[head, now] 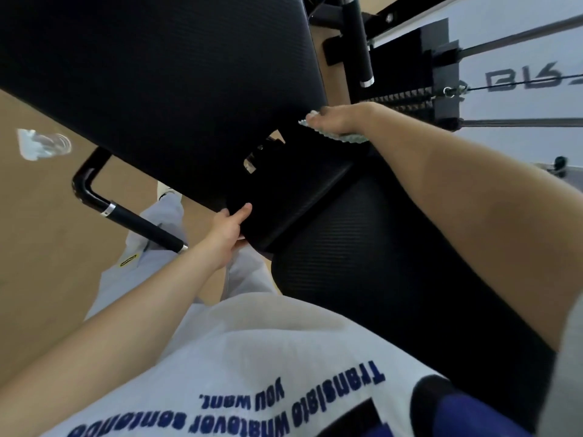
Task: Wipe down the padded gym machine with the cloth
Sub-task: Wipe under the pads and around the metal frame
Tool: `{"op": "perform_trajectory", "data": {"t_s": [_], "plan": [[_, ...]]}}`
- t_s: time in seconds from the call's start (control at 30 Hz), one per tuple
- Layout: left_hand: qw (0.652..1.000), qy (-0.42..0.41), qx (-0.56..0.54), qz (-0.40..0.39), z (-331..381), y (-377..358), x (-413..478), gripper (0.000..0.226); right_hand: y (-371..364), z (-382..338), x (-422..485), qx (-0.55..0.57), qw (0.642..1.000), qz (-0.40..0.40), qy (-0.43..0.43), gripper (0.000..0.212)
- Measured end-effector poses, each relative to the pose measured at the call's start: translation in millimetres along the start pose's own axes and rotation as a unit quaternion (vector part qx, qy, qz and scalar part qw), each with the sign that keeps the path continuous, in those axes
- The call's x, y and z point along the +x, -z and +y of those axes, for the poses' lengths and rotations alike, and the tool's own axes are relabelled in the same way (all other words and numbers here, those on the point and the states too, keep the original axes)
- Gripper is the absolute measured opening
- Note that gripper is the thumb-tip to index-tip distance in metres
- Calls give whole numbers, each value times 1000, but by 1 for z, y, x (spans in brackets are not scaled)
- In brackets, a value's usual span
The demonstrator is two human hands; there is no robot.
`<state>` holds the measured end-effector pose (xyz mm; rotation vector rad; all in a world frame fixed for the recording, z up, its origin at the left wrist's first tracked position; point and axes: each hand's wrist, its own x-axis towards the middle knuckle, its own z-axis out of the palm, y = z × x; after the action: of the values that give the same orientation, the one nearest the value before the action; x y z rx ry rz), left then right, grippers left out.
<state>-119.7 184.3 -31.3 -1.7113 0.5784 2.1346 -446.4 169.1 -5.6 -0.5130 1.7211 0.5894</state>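
Observation:
A gym machine fills the view, with a large black textured back pad (151, 83) at the upper left and a black seat pad (372, 253) below it. My right hand (337, 121) presses a pale, bumpy cloth (344, 137) against the gap where the two pads meet. Only the cloth's edges show under my palm and fingers. My left hand (228, 230) grips the near edge of the smaller black pad (284, 197) between them, thumb on top.
A black handle bar (135, 220) with chrome rings juts out at the left, another handle (358, 42) hangs at the top. The weight stack (441, 70) with cables and rods stands at the upper right. A clear plastic bottle (42, 143) lies on the tan floor.

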Motion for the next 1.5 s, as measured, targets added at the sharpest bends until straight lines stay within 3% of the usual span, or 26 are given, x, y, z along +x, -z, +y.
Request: {"op": "perform_trajectory", "data": {"t_s": [0.27,0.53,0.63,0.77,0.93,1.0,1.07,1.2,1.33,1.4,1.5], "plan": [[999,-3,-26,-32,-4,6,-3,39,-28,-28,21,-232,969,74,50,58],[995,-25,-48,-79,-13,23,-7,47,-107,-93,14,-298,936,21,188,51],[996,-38,-28,-82,-14,31,-6,46,-138,-120,12,-290,934,-38,205,54],[995,-57,-3,-87,-22,39,-2,44,-118,-119,11,-165,973,-25,159,59],[994,-71,-8,-81,-25,38,3,31,-72,-98,23,-74,992,-16,98,94],[994,-74,-9,-80,-27,39,4,32,-66,-97,24,-32,994,-36,102,84],[994,-76,-11,-78,-28,38,4,36,-63,-100,22,-33,992,-59,106,81],[993,-84,-7,-79,-28,38,4,40,-80,-121,28,-135,982,-105,84,104],[993,-87,2,-83,-29,39,5,44,-107,-144,40,-178,970,-133,96,66],[993,-86,-4,-77,-29,38,3,43,-108,-151,40,-170,972,-130,102,62],[994,-84,-12,-73,-28,35,1,36,-93,-149,40,-140,976,-147,72,84]]}}
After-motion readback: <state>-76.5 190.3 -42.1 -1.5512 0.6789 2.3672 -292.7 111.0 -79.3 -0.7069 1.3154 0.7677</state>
